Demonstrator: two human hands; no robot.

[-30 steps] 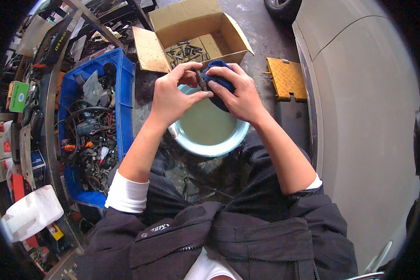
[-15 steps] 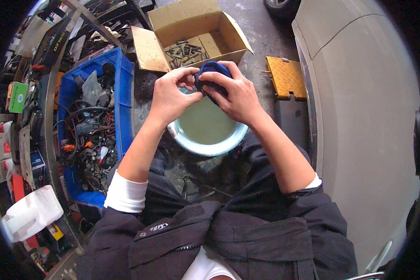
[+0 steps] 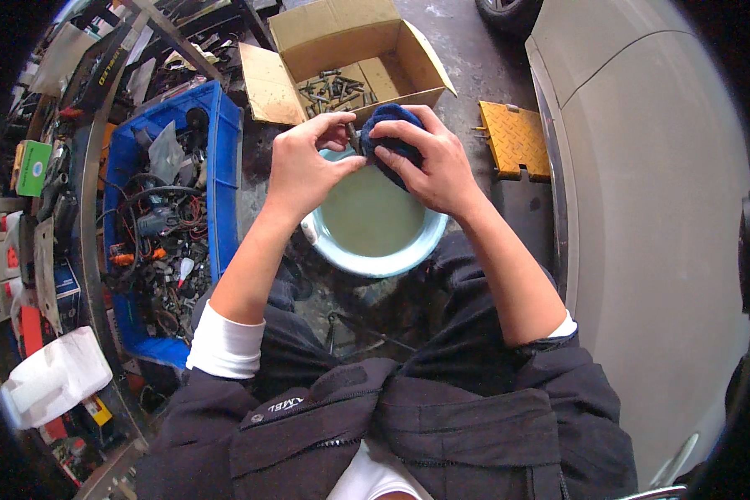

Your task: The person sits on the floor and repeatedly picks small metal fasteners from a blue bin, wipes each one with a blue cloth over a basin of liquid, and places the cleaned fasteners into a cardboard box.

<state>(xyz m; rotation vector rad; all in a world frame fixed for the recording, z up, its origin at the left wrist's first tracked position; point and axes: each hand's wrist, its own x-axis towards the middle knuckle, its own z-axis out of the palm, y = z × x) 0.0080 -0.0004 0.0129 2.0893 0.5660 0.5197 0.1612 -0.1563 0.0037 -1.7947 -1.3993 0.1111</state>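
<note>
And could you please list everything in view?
Basin: one, pale blue, centre
Metal part: one, grey, near basin's far rim
Cloth: one, dark blue, beside metal part
Cardboard box: one, brown, beyond basin
Metal pieces: many, dark, inside cardboard box
Crate: one, blue, left
Mixed parts: many, mostly dark, inside crate
Shelving: one unit, grey, far left
Small box: one, green, far left
Foam-like block: one, white, lower left
Textured plate: one, yellow, upper right
Vehicle: one, beige, right
Tyre: one, black, top right
Jacket: one, black, bottom
Left hand: one, bare, holding metal part
Right hand: one, bare, holding cloth
</note>
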